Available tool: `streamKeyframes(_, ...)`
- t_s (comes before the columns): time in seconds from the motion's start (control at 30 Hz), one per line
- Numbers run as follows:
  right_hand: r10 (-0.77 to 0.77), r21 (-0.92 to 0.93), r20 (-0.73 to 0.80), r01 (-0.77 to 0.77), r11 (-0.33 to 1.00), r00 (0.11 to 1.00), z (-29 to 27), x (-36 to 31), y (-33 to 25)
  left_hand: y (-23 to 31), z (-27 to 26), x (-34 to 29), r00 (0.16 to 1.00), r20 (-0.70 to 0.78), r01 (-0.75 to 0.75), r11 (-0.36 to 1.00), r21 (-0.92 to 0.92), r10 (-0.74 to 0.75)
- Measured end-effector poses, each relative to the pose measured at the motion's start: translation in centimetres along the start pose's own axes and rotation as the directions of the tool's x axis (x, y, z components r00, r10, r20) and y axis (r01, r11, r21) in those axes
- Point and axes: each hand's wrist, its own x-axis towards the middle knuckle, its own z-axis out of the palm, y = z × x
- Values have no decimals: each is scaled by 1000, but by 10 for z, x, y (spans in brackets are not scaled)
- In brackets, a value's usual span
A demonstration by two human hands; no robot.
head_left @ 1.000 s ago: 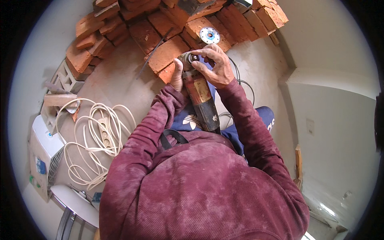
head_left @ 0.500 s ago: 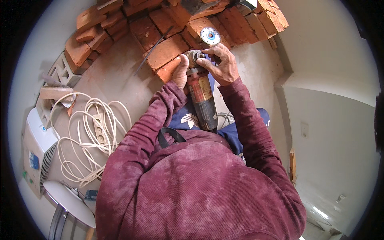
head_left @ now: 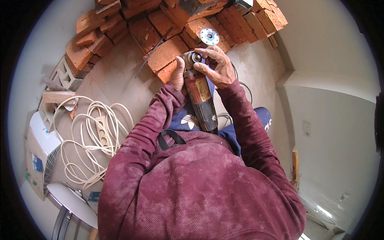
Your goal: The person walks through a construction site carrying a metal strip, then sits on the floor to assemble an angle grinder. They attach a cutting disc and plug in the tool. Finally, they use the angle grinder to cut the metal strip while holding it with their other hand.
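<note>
The right hand (head_left: 221, 69) is curled, finger and thumb a little apart around the tip of the grinder (head_left: 200, 94), which is seen at twelve o'clock, held by the left hand (head_left: 177, 77). It seems heavy and hard, best gripped around its body.

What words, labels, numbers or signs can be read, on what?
Blue trousers: white lettering, not copied here, on right knee; leaf-shaped emblem on left thigh.
Power tool: worn yellowish label, too small to read.
Disc: blue centre print, too small to read.
White appliance: blue sticker, unreadable.
</note>
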Motion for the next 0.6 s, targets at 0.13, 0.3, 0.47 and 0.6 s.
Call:
streamKeyframes(0.13, -58, -30, -136, 54, 998, 989, 11, 0, 9, -2, 5, 1, 1000, -11, -11, 1000, -25, 11)
streamKeyframes(0.3, 104, 108, -228, -81, 991, 968, 23, -4, 7, -1, 5, 2, 999, 35, 4, 997, -72, -1)
streamKeyframes(0.47, 39, 43, -224, -30, 999, 974, 21, -3, 4, 0, 6, -2, 1000, -4, 9, 998, -64, -10)
streamKeyframes(0.6, -18, -44, -230, 8, 999, 973, 16, 1, -2, -5, -9, 1, 1000, -14, 15, 997, -79, -16)
